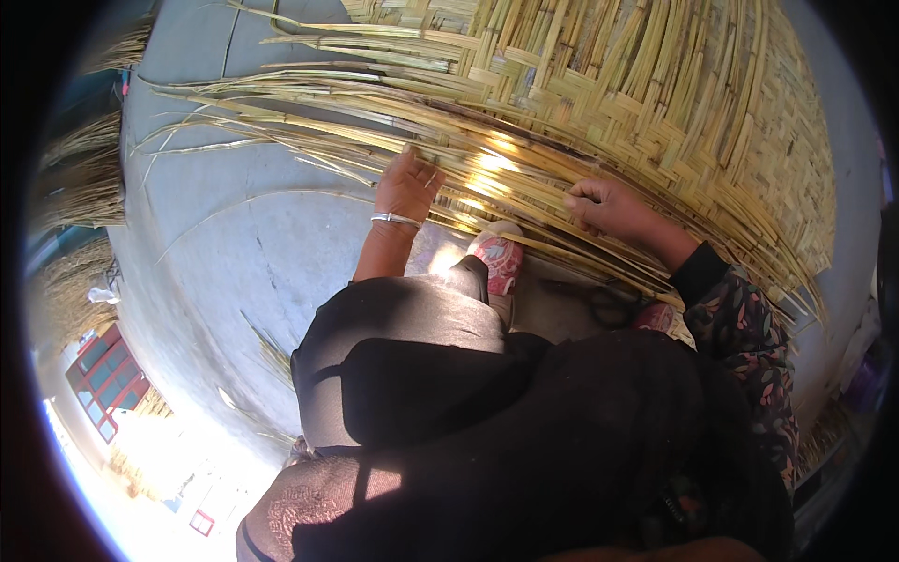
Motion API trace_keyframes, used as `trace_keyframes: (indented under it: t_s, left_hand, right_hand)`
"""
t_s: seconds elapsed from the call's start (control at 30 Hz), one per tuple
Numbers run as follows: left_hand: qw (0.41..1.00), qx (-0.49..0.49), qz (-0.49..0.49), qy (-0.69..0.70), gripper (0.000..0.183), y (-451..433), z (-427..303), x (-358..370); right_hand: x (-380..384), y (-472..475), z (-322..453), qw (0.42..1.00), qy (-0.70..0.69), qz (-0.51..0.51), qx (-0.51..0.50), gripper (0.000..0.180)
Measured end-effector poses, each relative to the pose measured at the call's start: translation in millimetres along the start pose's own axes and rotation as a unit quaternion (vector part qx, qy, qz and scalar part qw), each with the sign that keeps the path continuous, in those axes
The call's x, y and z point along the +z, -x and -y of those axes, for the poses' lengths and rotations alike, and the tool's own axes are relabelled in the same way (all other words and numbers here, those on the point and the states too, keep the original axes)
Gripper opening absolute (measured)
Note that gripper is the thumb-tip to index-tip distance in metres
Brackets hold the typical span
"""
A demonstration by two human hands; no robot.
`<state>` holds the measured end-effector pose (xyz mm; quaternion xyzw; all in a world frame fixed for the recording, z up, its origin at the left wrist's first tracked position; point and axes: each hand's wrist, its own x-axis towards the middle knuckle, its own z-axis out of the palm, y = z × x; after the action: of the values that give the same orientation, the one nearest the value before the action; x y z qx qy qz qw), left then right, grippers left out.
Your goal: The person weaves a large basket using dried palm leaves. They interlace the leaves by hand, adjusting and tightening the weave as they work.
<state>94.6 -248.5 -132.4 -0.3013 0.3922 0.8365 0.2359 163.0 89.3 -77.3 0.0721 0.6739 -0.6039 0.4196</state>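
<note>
A large mat of split reed strips (pixel 646 105) lies on the floor before me, tightly woven at the right, with long loose strips (pixel 295 88) running out to the left. My left hand (pixel 409 186), with a metal bangle at the wrist and a ring, rests at the near edge of the strips; whether it grips any is not clear. Over the near strips at the right, my right hand (pixel 607 209) has its fingers curled, thumb against forefinger, on or just above a thin strip. Its fingertips are partly hidden, so its hold cannot be told.
A patterned shoe (pixel 500 258) touches the mat's near edge. Dark scissors (pixel 614 303) seem to lie on the shaded floor between the feet. Loose reed pieces (pixel 270 348) are on the concrete floor (pixel 211 232) at the left. Reed bundles (pixel 88 168) stand along the far left.
</note>
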Motion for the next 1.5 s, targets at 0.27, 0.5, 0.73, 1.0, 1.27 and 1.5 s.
trace_keyframes:
  t_s: [0.27,0.5,0.73,1.0,1.27,1.5]
  left_hand:
    - [0.993,0.045,-0.085,-0.065,0.011,21,-8,36]
    - [0.993,0.018,-0.091,-0.076,0.015,11,-3,23]
    - [0.987,-0.038,-0.103,-0.114,0.014,-5,10,11]
    - [0.994,-0.043,-0.054,-0.088,0.019,3,4,32]
    - [0.983,-0.059,0.164,0.052,0.018,5,4,27]
    - [0.999,-0.005,0.041,-0.021,0.016,-1,-8,19]
  right_hand:
    - [-12,-7,-8,0.956,0.223,-0.120,-0.151,0.027]
    - [-8,2,19,0.899,0.333,-0.236,-0.158,0.022]
    - [0,15,43,0.885,0.361,-0.267,-0.123,0.022]
    - [-4,25,62,0.859,0.386,-0.267,-0.202,0.019]
    - [-20,35,76,0.883,0.353,-0.260,-0.165,0.019]
    - [-32,42,79,0.865,0.391,-0.275,-0.155,0.020]
